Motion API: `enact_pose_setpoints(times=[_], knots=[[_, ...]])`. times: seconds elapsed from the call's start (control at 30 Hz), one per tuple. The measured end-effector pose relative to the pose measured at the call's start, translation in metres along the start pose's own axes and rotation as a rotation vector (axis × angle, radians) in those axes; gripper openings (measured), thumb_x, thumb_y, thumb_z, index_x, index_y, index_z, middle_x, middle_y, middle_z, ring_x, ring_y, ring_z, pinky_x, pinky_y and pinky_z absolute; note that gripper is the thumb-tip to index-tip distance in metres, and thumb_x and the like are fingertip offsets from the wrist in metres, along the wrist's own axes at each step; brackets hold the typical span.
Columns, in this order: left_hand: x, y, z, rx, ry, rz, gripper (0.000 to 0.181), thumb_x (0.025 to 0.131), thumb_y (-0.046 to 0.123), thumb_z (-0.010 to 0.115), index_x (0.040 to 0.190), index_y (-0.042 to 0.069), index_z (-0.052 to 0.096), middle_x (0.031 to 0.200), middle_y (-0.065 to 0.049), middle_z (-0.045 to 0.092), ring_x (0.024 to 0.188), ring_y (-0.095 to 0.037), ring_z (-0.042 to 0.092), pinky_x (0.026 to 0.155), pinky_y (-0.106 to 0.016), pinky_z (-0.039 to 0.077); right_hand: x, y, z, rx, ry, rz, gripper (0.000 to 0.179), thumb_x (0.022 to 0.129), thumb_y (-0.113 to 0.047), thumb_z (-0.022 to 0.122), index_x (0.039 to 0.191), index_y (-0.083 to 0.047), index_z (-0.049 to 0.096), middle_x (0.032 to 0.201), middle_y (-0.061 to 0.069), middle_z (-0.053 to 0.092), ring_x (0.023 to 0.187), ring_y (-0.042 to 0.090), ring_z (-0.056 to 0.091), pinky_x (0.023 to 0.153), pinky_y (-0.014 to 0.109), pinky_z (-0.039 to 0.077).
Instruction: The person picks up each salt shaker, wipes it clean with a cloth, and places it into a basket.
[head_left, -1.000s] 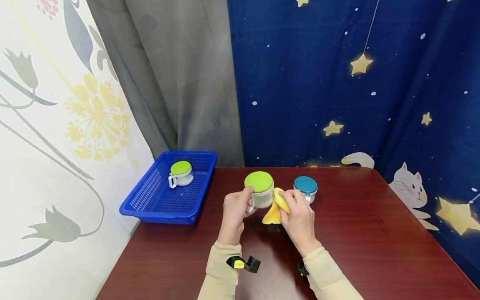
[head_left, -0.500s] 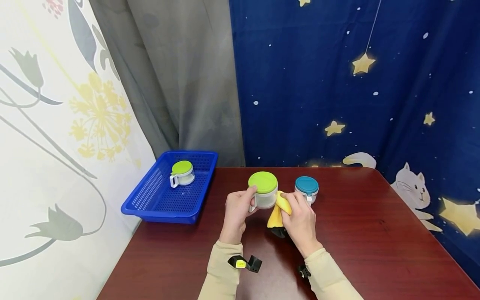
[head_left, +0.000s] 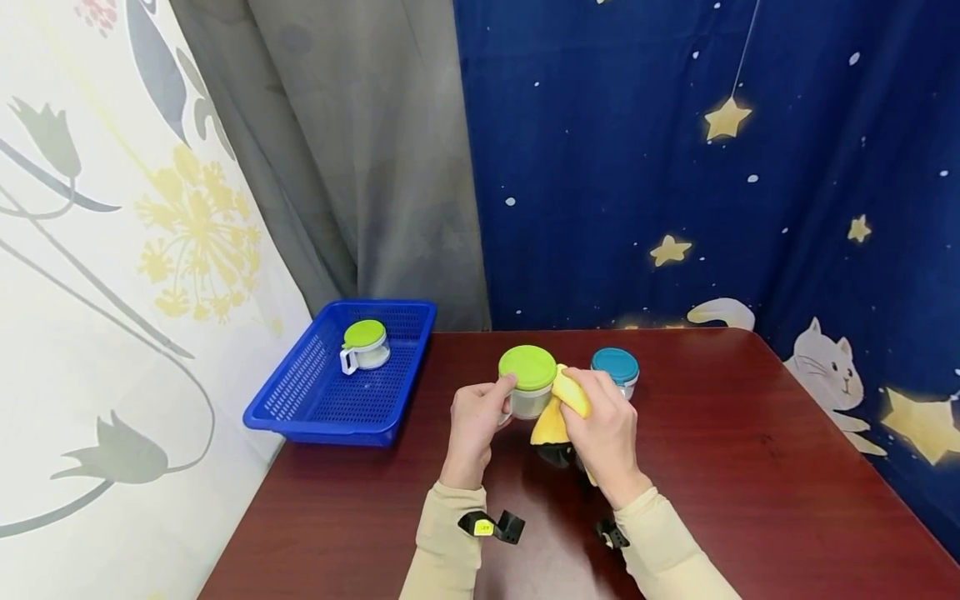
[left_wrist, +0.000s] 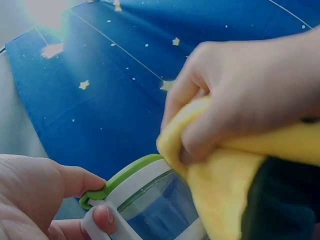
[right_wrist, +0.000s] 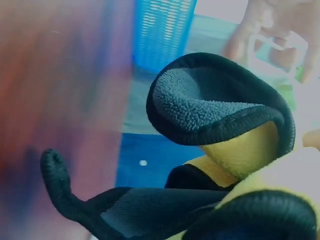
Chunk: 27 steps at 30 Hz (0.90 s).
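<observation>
My left hand [head_left: 475, 425] grips the white handle of a clear seasoning jar [head_left: 529, 403] with a green lid [head_left: 528, 367], held up over the table. In the left wrist view the thumb lies at the lid's hinge and a finger passes through the handle [left_wrist: 95, 227]. My right hand [head_left: 602, 425] pinches a bunched yellow cloth [head_left: 551, 423] against the jar's right side, at the lid's edge. Its grey reverse and dark hem [right_wrist: 215, 135] fill much of the right wrist view. Behind the right hand stands a second jar with a blue lid [head_left: 615, 365], partly hidden.
A blue perforated basket [head_left: 382, 433] sits at the table's back left, holding another green-lidded jar [head_left: 367, 355]. The dark red table [head_left: 750, 467] reaches back to a grey curtain [head_left: 390, 167] and a blue starry curtain [head_left: 600, 167].
My right hand has risen slightly with the cloth, from the jar's side up to the lid's edge. The left hand keeps its hold on the jar, which has shifted a little right.
</observation>
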<state>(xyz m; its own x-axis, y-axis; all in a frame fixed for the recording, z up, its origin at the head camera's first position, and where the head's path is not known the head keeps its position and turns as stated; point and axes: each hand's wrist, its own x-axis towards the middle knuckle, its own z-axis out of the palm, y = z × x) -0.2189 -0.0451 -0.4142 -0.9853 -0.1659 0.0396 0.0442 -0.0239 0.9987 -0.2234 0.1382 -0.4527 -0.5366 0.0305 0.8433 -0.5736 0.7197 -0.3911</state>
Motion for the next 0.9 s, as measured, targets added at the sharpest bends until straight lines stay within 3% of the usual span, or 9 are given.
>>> enact_pose_setpoints(times=[0.3, 0.6, 0.77, 0.9], knots=[[0.001, -0.007, -0.004, -0.039, -0.04, -0.043, 0.051, 0.087, 0.031, 0.078, 0.057, -0.002, 0.052, 0.048, 0.001, 0.038, 0.046, -0.014, 0.035, 0.059, -0.033, 0.049, 0.024, -0.002, -0.017, 0.055, -0.09, -0.005, 0.048, 0.074, -0.009, 0.086, 0.118, -0.018, 0.073, 0.11, -0.001, 0.067, 0.094, 0.017, 0.06, 0.075, 0.041, 0.053], [-0.001, -0.01, -0.003, -0.061, -0.024, -0.055, 0.051, 0.085, 0.033, 0.079, 0.055, 0.006, 0.048, 0.053, 0.001, 0.039, 0.056, -0.02, 0.049, 0.064, -0.036, 0.054, 0.021, -0.003, -0.02, 0.038, -0.109, 0.003, 0.046, 0.074, -0.009, 0.085, 0.118, -0.018, 0.073, 0.109, -0.002, 0.067, 0.092, 0.016, 0.059, 0.073, 0.04, 0.054], [-0.002, -0.01, -0.001, -0.067, -0.037, -0.063, 0.048, 0.086, 0.036, 0.079, 0.057, 0.013, 0.048, 0.061, -0.002, 0.047, 0.069, -0.022, 0.06, 0.072, -0.044, 0.058, 0.021, -0.001, -0.019, 0.018, -0.097, -0.006, 0.043, 0.076, -0.009, 0.083, 0.117, -0.017, 0.073, 0.109, -0.001, 0.068, 0.092, 0.018, 0.06, 0.073, 0.041, 0.054], [-0.003, -0.006, -0.001, -0.095, -0.036, -0.063, 0.048, 0.085, 0.033, 0.079, 0.056, 0.013, 0.047, 0.061, -0.002, 0.044, 0.073, -0.022, 0.061, 0.075, -0.048, 0.058, 0.017, 0.004, -0.016, -0.017, -0.123, 0.023, 0.041, 0.077, -0.01, 0.082, 0.116, -0.017, 0.074, 0.107, -0.001, 0.067, 0.09, 0.019, 0.06, 0.071, 0.041, 0.053]])
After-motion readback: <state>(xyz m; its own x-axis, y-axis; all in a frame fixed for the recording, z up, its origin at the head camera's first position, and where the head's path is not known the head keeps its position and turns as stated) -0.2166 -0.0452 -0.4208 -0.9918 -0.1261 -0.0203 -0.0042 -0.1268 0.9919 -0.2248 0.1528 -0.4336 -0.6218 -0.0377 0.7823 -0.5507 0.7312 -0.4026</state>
